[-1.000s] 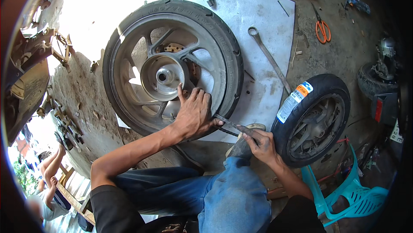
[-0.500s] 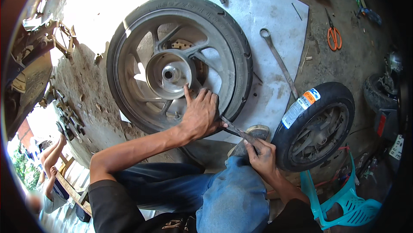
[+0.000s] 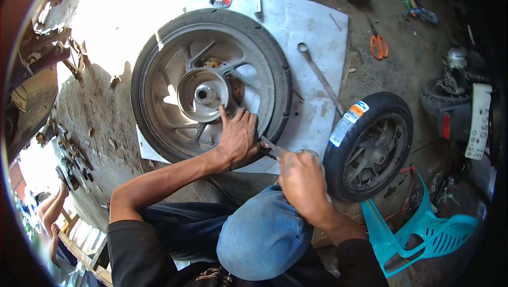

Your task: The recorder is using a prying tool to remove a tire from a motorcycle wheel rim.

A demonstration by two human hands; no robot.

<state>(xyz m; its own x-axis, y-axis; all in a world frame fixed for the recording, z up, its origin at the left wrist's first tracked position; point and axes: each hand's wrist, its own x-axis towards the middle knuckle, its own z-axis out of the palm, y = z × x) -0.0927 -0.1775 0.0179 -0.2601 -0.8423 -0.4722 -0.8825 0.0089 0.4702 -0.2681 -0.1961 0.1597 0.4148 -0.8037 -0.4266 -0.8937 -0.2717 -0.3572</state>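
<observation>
A large alloy wheel with its black tyre [image 3: 278,75] lies flat on a white sheet [image 3: 317,27]. My left hand [image 3: 238,138] grips the wheel's near rim, index finger reaching toward the hub and thumb at the tyre's right edge. My right hand [image 3: 300,181], slightly blurred, is closed on a flat metal bar [image 3: 271,145] that meets the tyre edge beside my left thumb. My raised jeaned knee is below it. Just right, a smaller tyred wheel [image 3: 333,160] with a label rests at a tilt. A long ring spanner [image 3: 323,75] lies between the wheels.
Orange-handled scissors [image 3: 379,46] lie on the floor. A turquoise plastic chair [image 3: 444,226] is at lower right. Dark vehicle parts [image 3: 47,54] crowd the left side, another wheel assembly [image 3: 457,75] the right. Another person's bare leg [image 3: 50,205] shows at lower left, near a wooden bench.
My right hand has risen and turned knuckles-up on the bar, and my knee has shifted left. My left hand stays on the rim. The whole view has shifted slightly.
</observation>
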